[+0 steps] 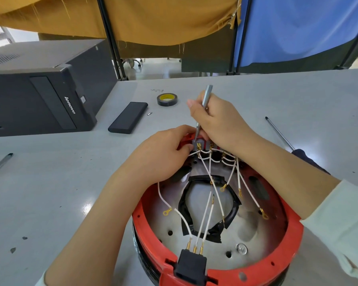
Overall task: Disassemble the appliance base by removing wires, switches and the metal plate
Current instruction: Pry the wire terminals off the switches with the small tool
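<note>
Bright, even light — glare on table (87, 207), wide-angle edge bending.

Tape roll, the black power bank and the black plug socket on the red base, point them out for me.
tape roll (167, 99): head view, on its yellow inner core.
power bank (128, 117): head view, middle of its top face.
plug socket (191, 265): head view, on its black housing.

Both hands crowd the far rim of the red base (293, 234), and loose white wires (205, 215) criss-cross its open middle (snag risk). Bare table (50, 193) lies left; a computer tower (39, 96) blocks the far-left corner.
</note>
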The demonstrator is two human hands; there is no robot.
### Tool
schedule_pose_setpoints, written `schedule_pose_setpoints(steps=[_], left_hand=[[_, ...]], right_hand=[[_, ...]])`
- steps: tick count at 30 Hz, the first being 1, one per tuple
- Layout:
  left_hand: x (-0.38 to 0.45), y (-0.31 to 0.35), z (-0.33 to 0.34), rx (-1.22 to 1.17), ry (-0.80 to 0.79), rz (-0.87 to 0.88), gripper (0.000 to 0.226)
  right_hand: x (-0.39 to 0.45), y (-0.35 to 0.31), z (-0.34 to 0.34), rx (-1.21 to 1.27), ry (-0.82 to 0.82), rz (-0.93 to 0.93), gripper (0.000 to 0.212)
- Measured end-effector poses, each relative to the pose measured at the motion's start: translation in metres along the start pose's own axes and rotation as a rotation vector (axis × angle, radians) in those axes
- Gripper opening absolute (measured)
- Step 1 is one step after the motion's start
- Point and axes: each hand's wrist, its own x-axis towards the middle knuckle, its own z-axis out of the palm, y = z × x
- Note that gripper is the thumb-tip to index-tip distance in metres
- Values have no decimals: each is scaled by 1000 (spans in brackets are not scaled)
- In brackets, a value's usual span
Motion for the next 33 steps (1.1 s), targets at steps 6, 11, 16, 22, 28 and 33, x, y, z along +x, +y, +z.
schedule_pose_setpoints(steps=[6,11,16,22,28,33], left_hand=[[0,0,0,3,-1,-2,32],[1,0,0,13,-6,-4,34],[1,0,0,10,-7,-7,34],[2,0,1,17,-15,-18,35],[1,1,0,22,-20,-25,36],[1,1,0,16,-14,-14,34]], right_hand=[[3,4,3,-82,55,-60,36],[5,7,5,-109,48,-53,37],[4,5,5,-138,55,-60,37],[11,4,9,-146,70,65,37],[20,2,10,-166,-13,178,37],[12,7,8,-157,65,44,38]])
